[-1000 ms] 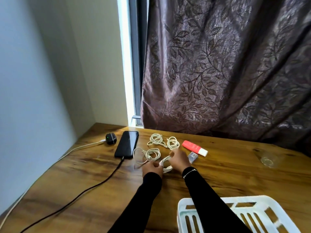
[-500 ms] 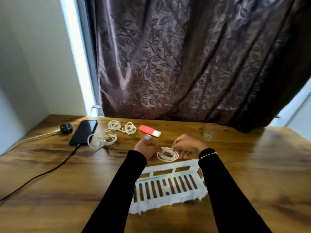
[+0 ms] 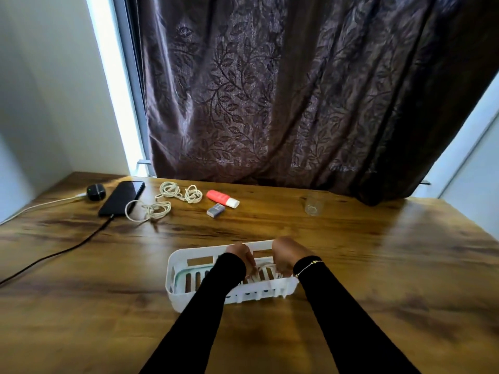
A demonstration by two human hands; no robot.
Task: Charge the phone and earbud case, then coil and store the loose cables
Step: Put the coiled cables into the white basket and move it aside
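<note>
**Coiled cable in basket**

We note our left hand (image 3: 239, 256) and right hand (image 3: 286, 255) both gripping a coiled white cable (image 3: 260, 271) inside the white basket (image 3: 172, 276), long axis left-right. Farther back: phone (image 3: 122, 197), earbud case (image 3: 95, 192), two loose cables (image 3: 151, 209) (image 3: 179, 191), glass (image 3: 312, 206).

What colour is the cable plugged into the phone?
Black, seen in the head view: the cable runs from the phone across the table.
</note>
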